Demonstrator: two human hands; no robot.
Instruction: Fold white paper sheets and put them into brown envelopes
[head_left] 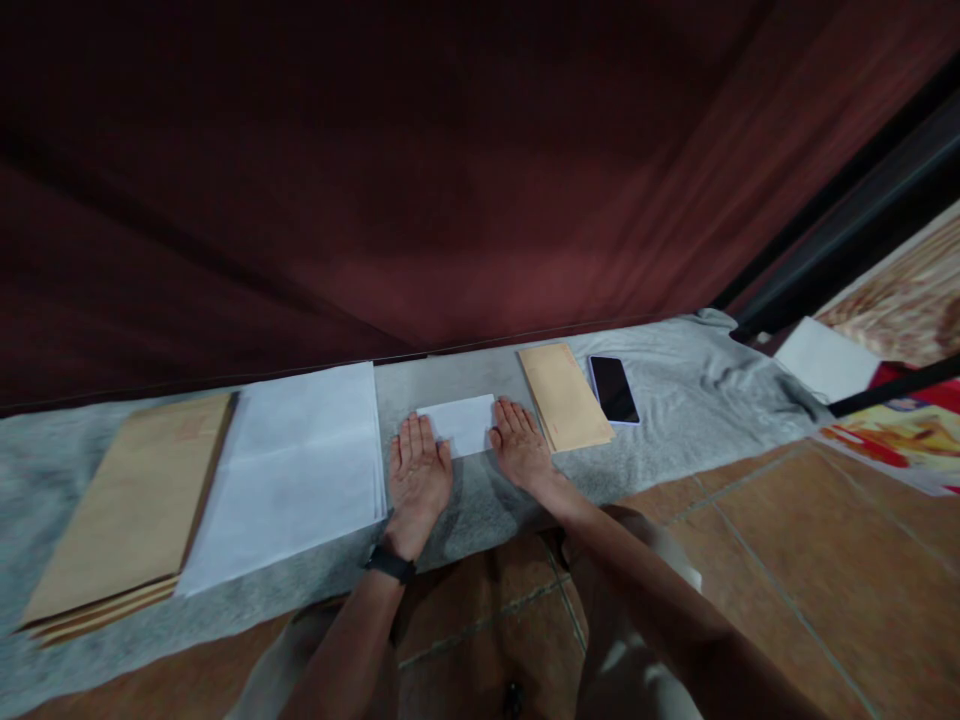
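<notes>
A small white folded sheet of paper (463,424) lies flat on the grey cloth in front of me. My left hand (420,470) rests flat at its left edge, fingers stretched out and pointing away from me. At the right edge my right hand (519,442) also lies flat with straight fingers, between the paper and a small stack of brown envelopes (566,395). Left of my left hand is a stack of large white paper sheets (296,465), with a faint crease across the top one. Neither hand grips anything.
A thick pile of large brown envelopes (135,490) lies at the far left. Right of the small envelopes is a phone (615,388) with a dark screen. The grey cloth (690,400) covers a narrow surface before a dark red curtain (465,200). Tiled floor (810,550) shows below.
</notes>
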